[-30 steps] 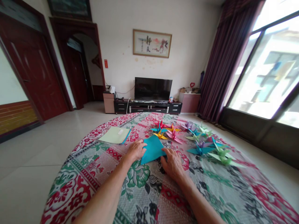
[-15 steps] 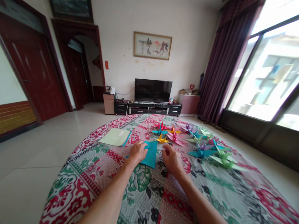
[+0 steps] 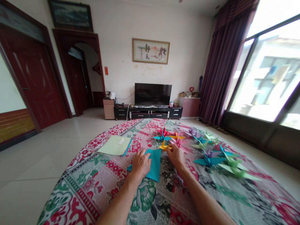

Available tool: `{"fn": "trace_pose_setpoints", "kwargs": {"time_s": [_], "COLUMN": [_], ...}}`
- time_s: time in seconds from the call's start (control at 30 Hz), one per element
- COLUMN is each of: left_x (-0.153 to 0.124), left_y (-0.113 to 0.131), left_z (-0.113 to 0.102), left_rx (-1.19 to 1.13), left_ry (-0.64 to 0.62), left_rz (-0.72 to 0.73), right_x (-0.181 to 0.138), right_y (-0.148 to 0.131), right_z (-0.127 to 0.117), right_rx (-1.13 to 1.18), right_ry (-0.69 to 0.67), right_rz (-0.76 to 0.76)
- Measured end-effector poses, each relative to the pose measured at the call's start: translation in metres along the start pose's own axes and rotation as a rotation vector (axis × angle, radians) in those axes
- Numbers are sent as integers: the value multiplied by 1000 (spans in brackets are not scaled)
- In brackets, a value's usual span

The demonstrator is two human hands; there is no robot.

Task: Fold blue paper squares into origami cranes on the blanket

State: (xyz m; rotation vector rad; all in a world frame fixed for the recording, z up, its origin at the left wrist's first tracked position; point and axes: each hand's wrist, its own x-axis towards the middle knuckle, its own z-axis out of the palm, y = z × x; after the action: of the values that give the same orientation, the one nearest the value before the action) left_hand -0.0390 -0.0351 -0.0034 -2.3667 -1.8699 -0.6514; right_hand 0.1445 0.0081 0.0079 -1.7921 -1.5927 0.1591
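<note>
A folded piece of blue origami paper (image 3: 154,165) lies on the patterned tablecloth. My left hand (image 3: 141,163) rests over its left part with bent fingers, holding it against the cloth and hiding some of its edge. Just past the paper's right edge is my right hand (image 3: 176,155), thumb and fingertips closed in a pinch. Its fingertips overlap the wing of a small orange paper crane (image 3: 164,145); whether they touch it or hold anything, I cannot tell. A pink crane (image 3: 177,142) sits directly behind that hand.
Left of my hands lies a stack of pale green paper (image 3: 114,145) with blue sheets beneath. Several paper cranes (image 3: 209,158) in blue, green and purple spread over the right side of the round table. A television (image 3: 153,94) stands beyond the table's far edge.
My right hand has moved forward, from beside the blue paper toward the orange crane. My left hand stays on the paper. The camera view has tipped slightly upward.
</note>
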Motion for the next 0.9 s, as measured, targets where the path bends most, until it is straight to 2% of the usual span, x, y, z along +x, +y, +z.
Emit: {"fn": "trace_pose_setpoints", "kwargs": {"time_s": [0.27,0.7,0.9], "left_x": [-1,-3,-3], "left_y": [0,4,3], "left_z": [2,-3,0], "left_rx": [-4,27,28], "left_ry": [10,5,10], "left_rz": [7,1,-7], "right_x": [-1,5,9], "right_y": [1,-25,-26], "right_z": [2,0,6], "right_rx": [10,-91,-120], "right_ry": [40,66,68], "right_rz": [-15,162,222]}}
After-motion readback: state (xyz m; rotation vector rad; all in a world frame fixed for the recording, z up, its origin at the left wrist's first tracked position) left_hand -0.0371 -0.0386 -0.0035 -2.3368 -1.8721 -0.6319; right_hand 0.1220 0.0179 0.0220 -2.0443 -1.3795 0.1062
